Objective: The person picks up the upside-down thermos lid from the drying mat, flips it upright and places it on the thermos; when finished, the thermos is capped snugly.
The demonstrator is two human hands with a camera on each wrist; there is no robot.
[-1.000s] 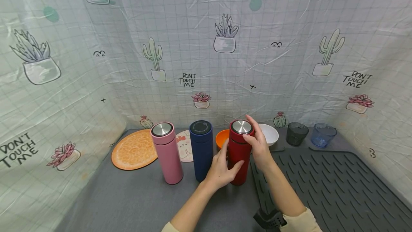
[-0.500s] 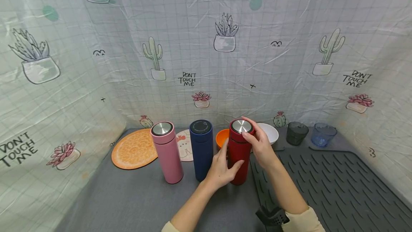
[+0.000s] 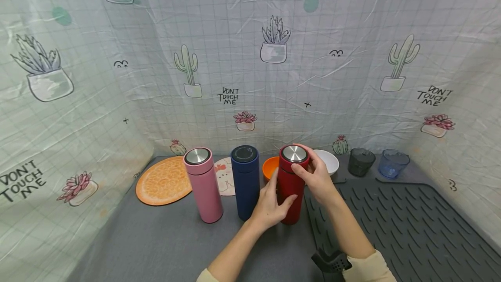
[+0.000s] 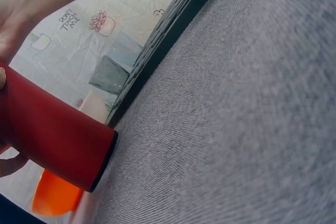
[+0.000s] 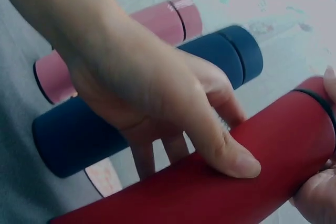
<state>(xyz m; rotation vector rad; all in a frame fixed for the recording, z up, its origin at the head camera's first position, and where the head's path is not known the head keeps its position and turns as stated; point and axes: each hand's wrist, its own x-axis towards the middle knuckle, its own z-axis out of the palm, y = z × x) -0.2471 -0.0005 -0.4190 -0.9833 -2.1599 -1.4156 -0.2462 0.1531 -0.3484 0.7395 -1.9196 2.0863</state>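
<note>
A red flask (image 3: 290, 190) with a steel-topped lid (image 3: 294, 155) stands upright on the grey table (image 3: 176, 243), at the left edge of the dark ribbed mat (image 3: 399, 225). My left hand (image 3: 274, 199) grips the flask's body low down, thumb in front and fingers behind. My right hand (image 3: 311, 173) holds the lid from the right, fingers curled round its rim. In the right wrist view the left hand (image 5: 157, 103) lies across the red flask (image 5: 210, 192). The left wrist view shows the red flask's (image 4: 52, 140) base on the table.
A navy flask (image 3: 245, 182) and a pink flask (image 3: 202, 184) stand just left. Behind are an orange bowl (image 3: 270, 167), a white bowl (image 3: 327, 162), an orange round mat (image 3: 163, 181) and a small coaster (image 3: 225, 176). A dark cup (image 3: 360, 162) and a blue cup (image 3: 392, 163) stand back right.
My right hand's fingers have shifted a little round the lid. The red flask and my left hand have stayed in place.
</note>
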